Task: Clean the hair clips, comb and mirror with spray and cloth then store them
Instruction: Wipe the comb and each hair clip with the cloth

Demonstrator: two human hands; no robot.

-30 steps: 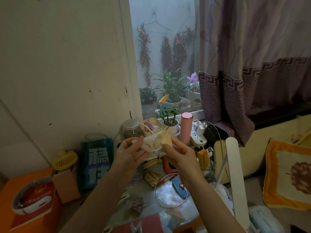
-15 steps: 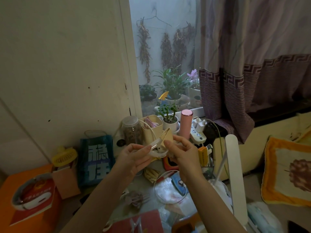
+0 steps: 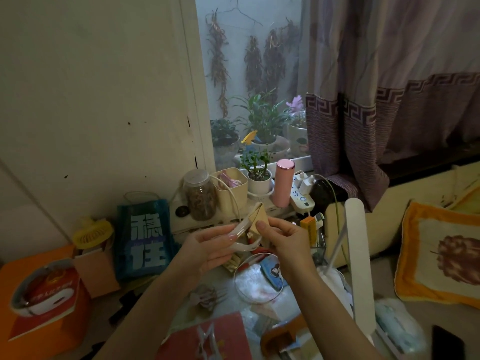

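My left hand (image 3: 207, 248) pinches a pale, translucent curved hair clip (image 3: 244, 236) above the cluttered table. My right hand (image 3: 283, 237) pinches a folded beige cloth (image 3: 259, 216) against the clip's upper end. Below the hands lies a round mirror (image 3: 257, 279) with a thin rim, reflecting white plastic. A dusky pink claw hair clip (image 3: 207, 298) lies on the table near my left forearm. An orange-brown comb-like piece (image 3: 280, 336) sits at the bottom, partly hidden by my right forearm.
Behind the hands stand a glass jar (image 3: 200, 196), a beige box (image 3: 231, 190), a small potted plant (image 3: 258, 175), a pink flask (image 3: 284, 185) and a power strip (image 3: 302, 196). A blue bag (image 3: 144, 242) and yellow fan (image 3: 92, 231) stand left. A white lamp arm (image 3: 359, 255) rises right.
Both hands have lowered slightly with the clip. The clip has turned in my fingers, and the cloth has shifted to its upper end.
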